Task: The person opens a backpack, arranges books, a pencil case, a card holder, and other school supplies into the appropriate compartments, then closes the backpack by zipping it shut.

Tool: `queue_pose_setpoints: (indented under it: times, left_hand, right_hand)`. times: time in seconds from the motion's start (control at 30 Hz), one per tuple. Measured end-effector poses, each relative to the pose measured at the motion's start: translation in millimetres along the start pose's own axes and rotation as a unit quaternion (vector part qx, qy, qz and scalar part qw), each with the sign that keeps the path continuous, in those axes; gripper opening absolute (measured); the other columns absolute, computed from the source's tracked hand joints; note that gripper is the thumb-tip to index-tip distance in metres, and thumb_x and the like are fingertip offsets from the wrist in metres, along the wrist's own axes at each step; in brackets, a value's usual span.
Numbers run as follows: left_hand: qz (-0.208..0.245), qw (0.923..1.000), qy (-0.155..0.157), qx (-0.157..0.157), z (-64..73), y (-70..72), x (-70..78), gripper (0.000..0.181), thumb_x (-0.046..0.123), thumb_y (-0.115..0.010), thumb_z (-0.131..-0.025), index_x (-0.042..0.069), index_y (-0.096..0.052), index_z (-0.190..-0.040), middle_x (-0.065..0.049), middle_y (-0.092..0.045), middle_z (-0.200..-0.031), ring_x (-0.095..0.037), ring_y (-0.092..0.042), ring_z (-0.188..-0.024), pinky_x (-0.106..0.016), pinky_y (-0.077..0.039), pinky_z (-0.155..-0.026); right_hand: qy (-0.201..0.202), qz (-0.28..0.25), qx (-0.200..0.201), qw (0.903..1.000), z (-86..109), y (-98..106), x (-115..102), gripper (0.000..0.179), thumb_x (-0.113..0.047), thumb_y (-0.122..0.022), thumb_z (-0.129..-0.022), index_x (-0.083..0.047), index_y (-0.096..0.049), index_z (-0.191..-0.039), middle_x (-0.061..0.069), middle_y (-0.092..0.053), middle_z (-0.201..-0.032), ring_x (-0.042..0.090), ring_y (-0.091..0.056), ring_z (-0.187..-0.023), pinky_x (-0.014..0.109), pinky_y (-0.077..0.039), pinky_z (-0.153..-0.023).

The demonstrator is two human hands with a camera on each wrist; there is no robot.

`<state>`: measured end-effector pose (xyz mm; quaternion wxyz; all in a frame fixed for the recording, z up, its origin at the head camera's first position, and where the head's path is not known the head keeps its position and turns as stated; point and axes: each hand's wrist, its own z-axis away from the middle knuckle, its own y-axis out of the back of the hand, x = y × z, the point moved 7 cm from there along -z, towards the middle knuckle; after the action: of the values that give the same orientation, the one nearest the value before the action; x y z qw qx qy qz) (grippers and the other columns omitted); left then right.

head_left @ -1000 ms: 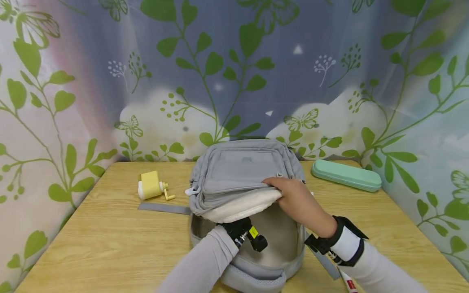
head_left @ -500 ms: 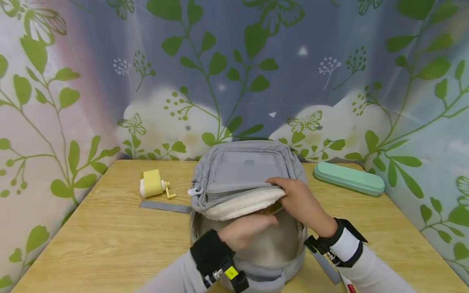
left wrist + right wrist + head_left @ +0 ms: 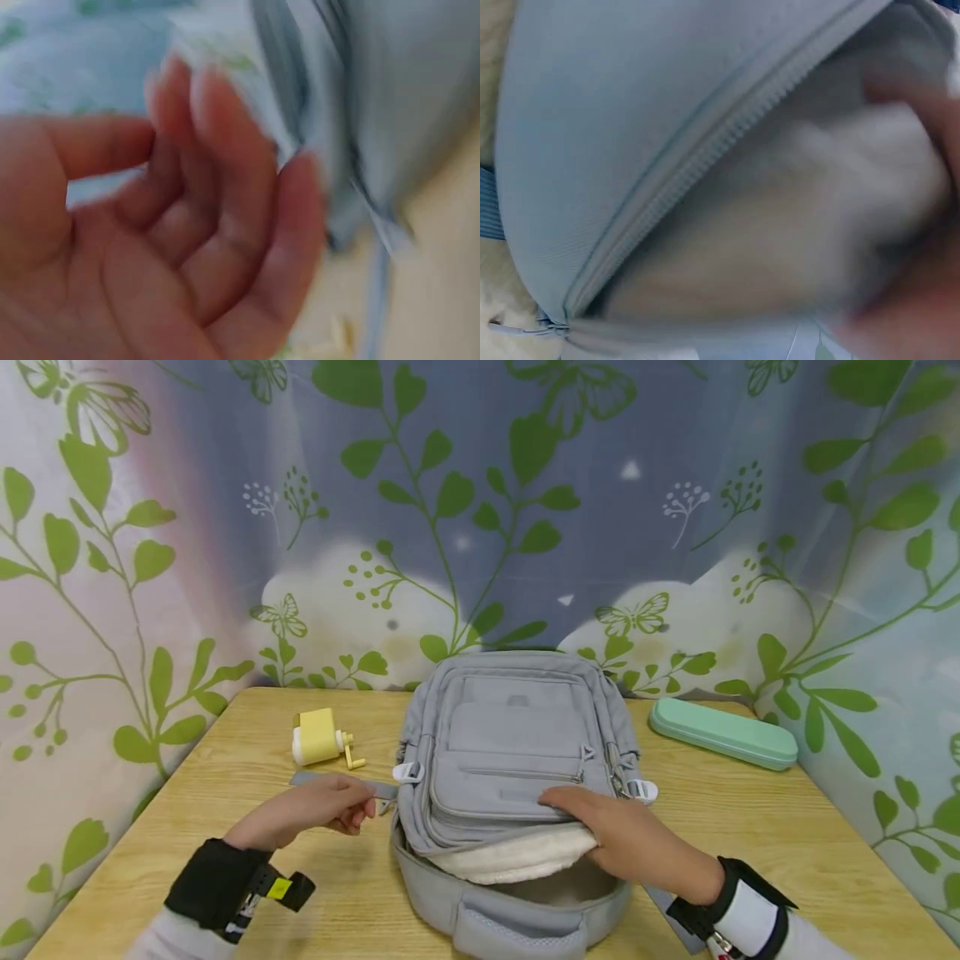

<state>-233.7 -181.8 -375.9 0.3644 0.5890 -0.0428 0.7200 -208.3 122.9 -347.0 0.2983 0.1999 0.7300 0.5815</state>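
Note:
A grey backpack (image 3: 517, 727) lies on the table, its main compartment unzipped at the near side. My right hand (image 3: 637, 839) grips the edge of its front panel, thumb on top, where pale lining (image 3: 517, 856) shows. The right wrist view has the open zipper (image 3: 727, 139) and a blurred part of that hand at the right. My left hand (image 3: 315, 810) hovers left of the bag, over a grey strap (image 3: 382, 790) and close to a zipper pull. In the left wrist view its fingers (image 3: 232, 142) curl loosely with nothing between them.
A yellow and white crank device (image 3: 318, 737), resembling a pencil sharpener, stands at the left. To the right lies a mint green zip case (image 3: 722, 732). Printed curtains (image 3: 480, 527) enclose the wooden table (image 3: 330, 893) at the back and sides.
My left hand has come out of the bag and moved left. The front panel has been lowered toward me by my right hand, narrowing the opening.

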Motion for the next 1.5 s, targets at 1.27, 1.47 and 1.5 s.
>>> queue_pose_setpoints:
  times: [1.27,1.47,1.5]
  left_hand:
    - [-0.268,0.9554,-0.118,0.039,8.2,-41.9,16.0,0.011,0.015,-0.061,-0.089,0.011,-0.064,-0.079,0.009,-0.058,-0.07,0.002,-0.042,-0.057,-0.019,-0.038,-0.052]
    - [-0.187,0.9739,-0.127,-0.017,10.3,-78.7,40.5,0.011,0.017,-0.062,-0.089,0.012,-0.066,-0.08,0.01,-0.056,-0.067,0.002,-0.042,-0.056,-0.017,-0.039,-0.052]
    - [-0.177,0.9757,-0.127,-0.023,9.0,-85.6,44.0,0.012,0.017,-0.062,-0.089,0.011,-0.066,-0.08,0.009,-0.055,-0.065,0.002,-0.041,-0.054,-0.017,-0.037,-0.051]
  right_hand:
    - [-0.098,0.025,-0.184,0.9778,-82.4,-52.8,21.1,0.077,-0.058,-0.058,-0.083,-0.028,-0.029,-0.148,-0.006,-0.016,-0.157,0.029,-0.006,-0.146,0.066,-0.011,-0.11]
    - [-0.1,0.033,-0.199,0.9743,-84.2,-54.7,20.1,0.075,-0.058,-0.055,-0.085,-0.027,-0.027,-0.148,-0.005,-0.015,-0.158,0.029,-0.006,-0.146,0.066,-0.013,-0.11]
    - [-0.101,0.034,-0.2,0.9739,-84.6,-55.4,19.9,0.074,-0.058,-0.054,-0.086,-0.027,-0.027,-0.148,-0.005,-0.015,-0.158,0.029,-0.006,-0.146,0.066,-0.013,-0.11]
